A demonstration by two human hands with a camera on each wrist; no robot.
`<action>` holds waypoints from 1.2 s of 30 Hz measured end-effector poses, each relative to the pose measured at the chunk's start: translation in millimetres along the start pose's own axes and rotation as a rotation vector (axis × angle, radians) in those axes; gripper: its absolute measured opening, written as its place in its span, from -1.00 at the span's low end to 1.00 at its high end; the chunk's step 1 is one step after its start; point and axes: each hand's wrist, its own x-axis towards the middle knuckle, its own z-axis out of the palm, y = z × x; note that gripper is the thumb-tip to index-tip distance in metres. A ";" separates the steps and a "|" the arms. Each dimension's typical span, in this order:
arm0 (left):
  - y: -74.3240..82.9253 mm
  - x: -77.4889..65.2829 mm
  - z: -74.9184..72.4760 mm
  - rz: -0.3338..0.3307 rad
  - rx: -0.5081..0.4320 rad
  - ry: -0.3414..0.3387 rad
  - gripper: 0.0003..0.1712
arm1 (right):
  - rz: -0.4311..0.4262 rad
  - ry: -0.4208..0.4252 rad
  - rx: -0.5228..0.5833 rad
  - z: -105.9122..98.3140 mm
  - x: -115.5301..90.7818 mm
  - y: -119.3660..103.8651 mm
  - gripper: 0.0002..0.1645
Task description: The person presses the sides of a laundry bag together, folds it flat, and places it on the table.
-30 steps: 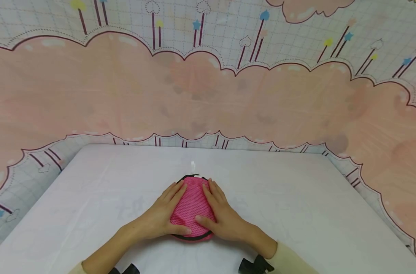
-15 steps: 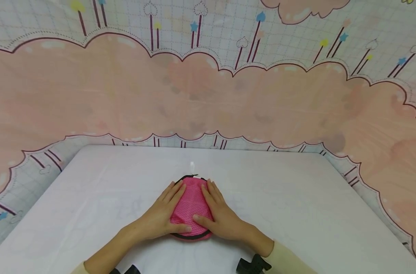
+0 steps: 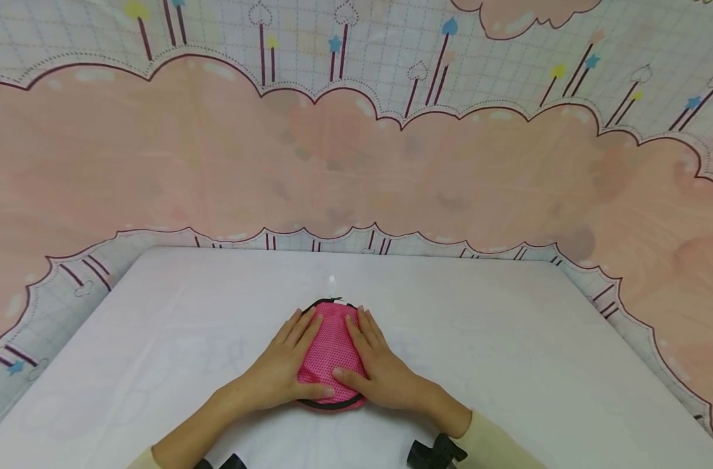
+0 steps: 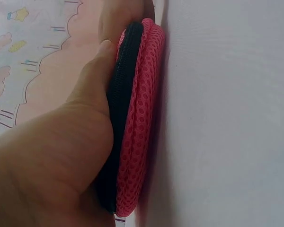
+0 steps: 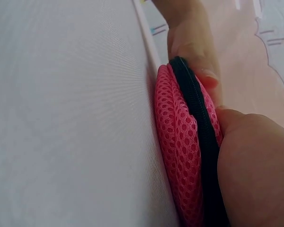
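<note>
A pink mesh zipper pouch (image 3: 332,348) with a black zipper lies flat on the white table, near its front middle. My left hand (image 3: 280,365) rests on the pouch's left side, fingers straight along the edge and thumb across the near part. On the right side rests my right hand (image 3: 386,371), its fingers extended and its thumb lying on top of the mesh. The left wrist view shows the black zipper band (image 4: 123,80) running along the pouch's side under the thumb. In the right wrist view the pink mesh side (image 5: 177,142) sits against the table.
The white tabletop (image 3: 497,339) spreads out around the pouch. Behind it hangs a peach and white patterned cloth (image 3: 333,169) with candle drawings. A small clear strip (image 3: 332,283) shows just beyond the pouch. Black wrist mounts (image 3: 435,451) show at the lower edge.
Both hands stay on the pouch with almost the same pose. The left hand and the pouch's near left edge have shifted very slightly right; the head view has swayed a little.
</note>
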 end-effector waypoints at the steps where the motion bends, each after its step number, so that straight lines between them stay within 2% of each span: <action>1: 0.0 0.1 -0.1 0.002 0.006 -0.001 0.26 | 0.000 -0.004 -0.003 0.1 0.1 0.2 0.04; 7: 0.6 0.0 -1.5 0.007 0.029 -0.021 0.26 | 0.001 -0.019 -0.014 -0.7 0.2 0.0 0.04; 19: 3.4 5.2 -3.2 0.028 0.018 -0.029 0.25 | 0.014 -0.011 -0.010 -3.6 -0.4 0.5 0.02; 22: 0.0 5.2 -1.9 0.012 -0.014 -0.040 0.28 | 0.019 0.004 0.002 -2.5 -1.3 0.8 0.02; 25: -3.7 4.4 -2.4 -0.026 -0.084 -0.066 0.30 | 0.014 0.017 0.034 -2.7 -2.8 1.3 0.01; 27: -4.6 4.1 -5.9 -0.054 -0.131 -0.084 0.30 | 0.013 0.021 0.064 -4.9 -3.1 1.4 -0.01; 30: -3.6 4.0 -12.7 -0.053 -0.168 -0.079 0.27 | 0.016 0.026 0.103 -11.5 -3.9 2.1 -0.04; 36: -3.7 2.8 -24.6 -0.044 -0.145 -0.028 0.23 | 0.031 0.081 0.150 -33.0 -10.2 6.4 -0.07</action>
